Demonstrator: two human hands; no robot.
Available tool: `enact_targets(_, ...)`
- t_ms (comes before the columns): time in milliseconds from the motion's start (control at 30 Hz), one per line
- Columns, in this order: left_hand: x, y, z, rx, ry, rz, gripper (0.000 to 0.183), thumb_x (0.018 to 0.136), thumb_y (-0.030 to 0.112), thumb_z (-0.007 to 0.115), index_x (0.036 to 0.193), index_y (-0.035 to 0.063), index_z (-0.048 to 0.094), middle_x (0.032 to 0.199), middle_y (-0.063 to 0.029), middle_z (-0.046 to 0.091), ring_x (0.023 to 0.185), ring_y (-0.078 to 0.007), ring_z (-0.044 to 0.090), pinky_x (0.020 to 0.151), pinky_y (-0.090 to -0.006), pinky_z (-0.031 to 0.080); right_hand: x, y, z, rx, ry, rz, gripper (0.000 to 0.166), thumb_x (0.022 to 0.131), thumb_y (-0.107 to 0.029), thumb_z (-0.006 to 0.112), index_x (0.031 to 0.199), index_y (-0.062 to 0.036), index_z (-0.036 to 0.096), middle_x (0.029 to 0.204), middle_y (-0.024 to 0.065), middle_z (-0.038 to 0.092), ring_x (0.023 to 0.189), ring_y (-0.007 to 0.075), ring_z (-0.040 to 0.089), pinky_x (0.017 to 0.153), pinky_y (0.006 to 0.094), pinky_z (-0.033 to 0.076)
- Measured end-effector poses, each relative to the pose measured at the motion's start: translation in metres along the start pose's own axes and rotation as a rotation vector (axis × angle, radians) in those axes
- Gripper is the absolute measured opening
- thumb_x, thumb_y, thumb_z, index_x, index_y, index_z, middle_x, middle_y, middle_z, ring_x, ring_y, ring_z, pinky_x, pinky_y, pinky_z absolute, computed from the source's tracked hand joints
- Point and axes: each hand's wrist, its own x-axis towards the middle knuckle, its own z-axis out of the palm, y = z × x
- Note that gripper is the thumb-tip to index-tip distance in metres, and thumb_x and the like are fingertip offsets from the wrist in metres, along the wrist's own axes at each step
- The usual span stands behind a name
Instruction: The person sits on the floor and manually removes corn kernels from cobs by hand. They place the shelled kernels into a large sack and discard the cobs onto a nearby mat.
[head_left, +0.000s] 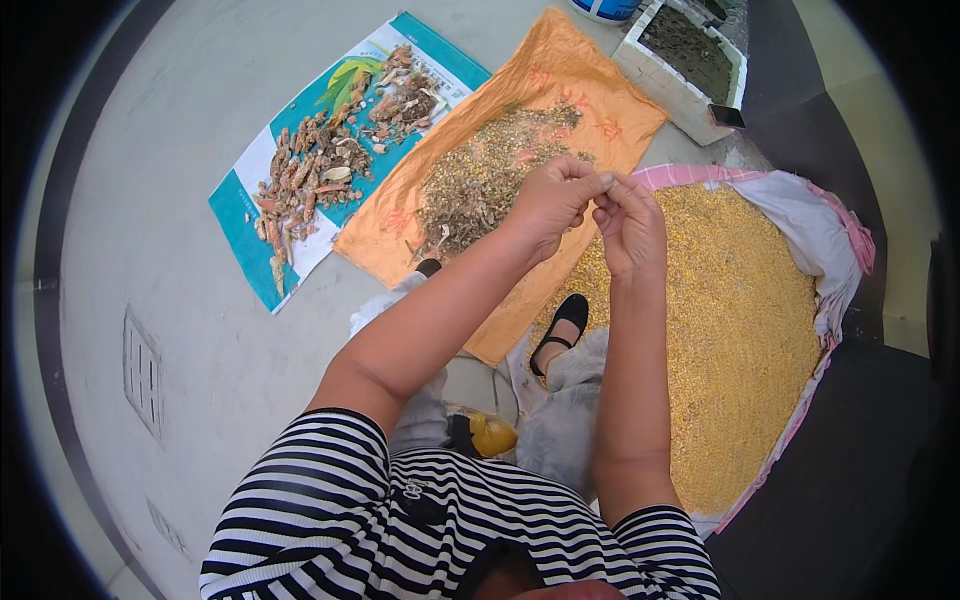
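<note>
My left hand (551, 202) and my right hand (634, 221) meet at their fingertips above the edge of an orange woven sack (622, 112) spread on the floor. Their fingers are bent and pinched together; whether something small is between them cannot be told. Under and left of my left hand lies a heap of corn kernels mixed with dry chaff (472, 180) on the sack. Beyond my right hand, a wide layer of yellow corn kernels (735, 322) covers a pink-edged cloth (814, 217).
Broken corn cobs (300, 172) and husk bits lie on a teal and white sack (259, 281). A white foam box of soil (660, 82) stands at the top right, a phone (726, 116) on its corner. Near my feet are a black shoe (566, 322) and a yellow item (491, 435).
</note>
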Motion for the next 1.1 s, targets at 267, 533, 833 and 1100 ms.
enact_targets(267,0.001,-0.002,-0.007,-0.097,-0.05,-0.04,0.01,0.09,0.014,0.064,0.084,0.0072,0.058,0.07,0.0011,0.056,0.056,-0.0019,0.043,0.045,-0.0154,0.032,0.003,0.003,-0.008,0.219,-0.087,0.122,0.013,0.085,-0.003,0.061,0.096,0.002,0.06,0.079,0.0073,0.062,0.069,0.0153,0.059,0.063,0.0266,0.05)
enact_targets(533,0.002,-0.006,-0.004,-0.275,-0.114,-0.138,0.009,0.092,0.014,0.062,0.091,0.0079,0.054,0.076,-0.0006,0.056,0.056,-0.0005,0.043,0.041,-0.014,0.031,0.0,-0.001,-0.011,0.232,-0.055,0.106,0.014,0.085,-0.001,0.058,0.099,0.0019,0.059,0.082,0.0083,0.063,0.071,0.017,0.06,0.065,0.0284,0.051)
enact_targets(833,0.022,-0.023,-0.003,-0.481,-0.003,-0.207,0.014,0.095,0.013,0.053,0.098,-0.0005,0.052,0.085,-0.0061,0.058,0.062,-0.0061,0.05,0.048,-0.0168,0.042,0.001,-0.006,-0.031,0.414,-0.061,0.102,0.015,0.087,-0.004,0.057,0.102,-0.0009,0.056,0.09,0.0097,0.063,0.08,0.0195,0.063,0.068,0.0301,0.051)
enact_targets(1100,0.058,-0.052,-0.015,-0.482,0.371,-0.14,0.02,0.098,0.013,0.041,0.101,-0.0035,0.05,0.103,-0.0128,0.057,0.094,-0.0198,0.057,0.085,-0.0327,0.051,-0.016,-0.026,-0.016,0.436,0.076,-0.172,0.014,0.088,-0.005,0.055,0.101,-0.0007,0.054,0.092,0.0136,0.064,0.082,0.0213,0.066,0.067,0.0305,0.054)
